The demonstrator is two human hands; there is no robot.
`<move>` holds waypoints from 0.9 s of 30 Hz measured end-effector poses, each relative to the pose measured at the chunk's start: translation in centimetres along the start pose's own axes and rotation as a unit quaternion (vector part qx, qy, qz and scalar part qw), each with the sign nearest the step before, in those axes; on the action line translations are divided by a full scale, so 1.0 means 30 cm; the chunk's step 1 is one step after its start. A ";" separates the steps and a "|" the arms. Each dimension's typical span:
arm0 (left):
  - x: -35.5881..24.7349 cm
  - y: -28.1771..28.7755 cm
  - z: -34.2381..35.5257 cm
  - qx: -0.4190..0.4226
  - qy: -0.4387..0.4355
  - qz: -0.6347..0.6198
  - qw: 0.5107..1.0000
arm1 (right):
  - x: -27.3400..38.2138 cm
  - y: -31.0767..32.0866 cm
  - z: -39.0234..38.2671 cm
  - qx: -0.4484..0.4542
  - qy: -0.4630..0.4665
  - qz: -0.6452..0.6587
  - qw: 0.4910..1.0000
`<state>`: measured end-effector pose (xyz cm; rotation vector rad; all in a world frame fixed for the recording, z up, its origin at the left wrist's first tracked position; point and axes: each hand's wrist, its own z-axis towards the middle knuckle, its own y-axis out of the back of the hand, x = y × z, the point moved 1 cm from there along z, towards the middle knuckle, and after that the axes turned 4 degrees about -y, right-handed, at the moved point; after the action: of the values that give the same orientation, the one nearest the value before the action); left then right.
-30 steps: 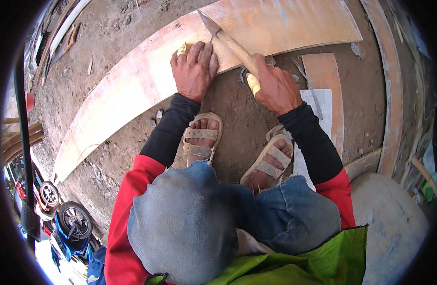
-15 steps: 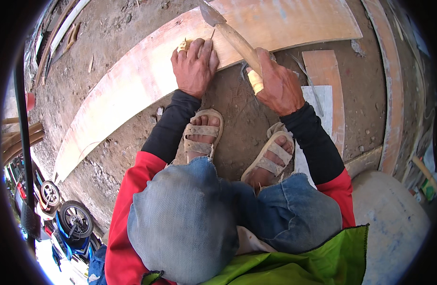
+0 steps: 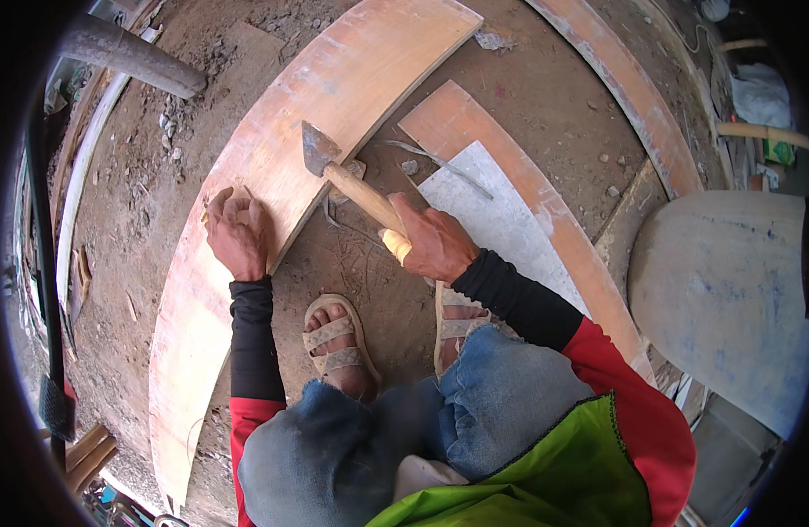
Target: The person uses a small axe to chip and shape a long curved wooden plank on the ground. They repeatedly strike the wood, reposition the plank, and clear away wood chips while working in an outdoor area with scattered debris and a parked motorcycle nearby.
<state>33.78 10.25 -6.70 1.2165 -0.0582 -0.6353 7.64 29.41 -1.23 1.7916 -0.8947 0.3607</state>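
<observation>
The right grip (image 3: 431, 241), a bare hand, is closed around the wooden handle of a hammer (image 3: 362, 195), with a yellow wrapping (image 3: 395, 245) on its thumb. The hammer's dark, wedge-shaped metal head points up and to the left, over a broad curved board (image 3: 308, 114) as seen from above; whether it touches the wood cannot be told. The left grip (image 3: 238, 235) is set down on that same board, left of the hammer, fingers bent and bunched toward the surface; whether they pinch something small cannot be made out.

The curved board lies on the dirt ground (image 3: 545, 79), sweeping from the upper middle down to the lower left. Just right of it, a thin grey strip (image 3: 440, 162) reaches across a second, reddish curved board (image 3: 554, 198), and a pale sheet (image 3: 492, 202) lies along the inner edge of that board. Farther right is a third curved board (image 3: 628, 88), with a large rounded pale object (image 3: 729, 281) marked in blue below it. A grey pole (image 3: 141, 57) juts in at the upper left. Nearest the body are the black cuffs and red sleeves, the strapped sandals (image 3: 334, 341), blue jeans and a bright green cloth (image 3: 536, 474)
</observation>
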 end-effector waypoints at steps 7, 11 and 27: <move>-0.063 0.031 0.037 0.051 0.042 -0.035 0.997 | -0.139 0.133 -0.014 -0.067 -0.092 0.021 0.993; -0.088 0.036 0.077 0.110 0.091 -0.265 0.954 | -0.181 0.175 0.067 -0.073 -0.110 -0.044 0.990; -0.363 -0.218 0.212 0.064 0.021 -0.448 0.892 | -0.191 0.191 -0.050 -0.077 -0.159 0.280 0.944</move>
<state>19.65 8.81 -7.00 1.3606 0.5381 -1.4236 -0.08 32.09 -0.31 1.4476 -1.6244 0.3502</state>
